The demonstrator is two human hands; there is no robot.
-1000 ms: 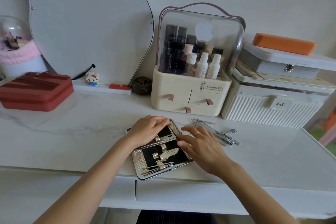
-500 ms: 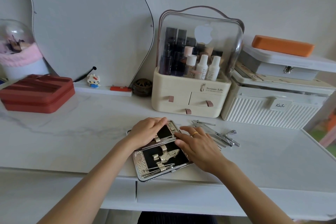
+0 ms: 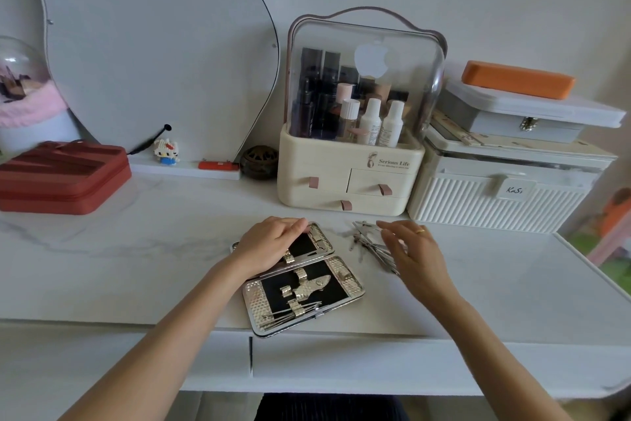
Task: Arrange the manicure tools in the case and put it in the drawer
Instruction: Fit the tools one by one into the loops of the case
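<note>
An open silver manicure case [image 3: 351,287] with black lining lies at the desk's front edge. Its near half holds nail clippers [image 3: 312,285] and several thin tools under straps. My left hand [image 3: 269,243] rests flat on the far half of the case, fingers straight. A pile of loose steel manicure tools [image 3: 367,238] lies on the desk to the right of the case. My right hand [image 3: 415,250] hovers over that pile with fingers spread and relaxed, holding nothing. Two drawer fronts [image 3: 341,366] run under the desk edge.
A cream cosmetics organiser [image 3: 348,178] with small drawers stands behind the case. A white ribbed box [image 3: 495,205] sits at the right under a grey box and an orange pouch [image 3: 517,79]. A red zip case [image 3: 61,178] lies at the far left.
My right hand has left the case and moved right, over the loose tools. My left hand stays on the case's far half.
</note>
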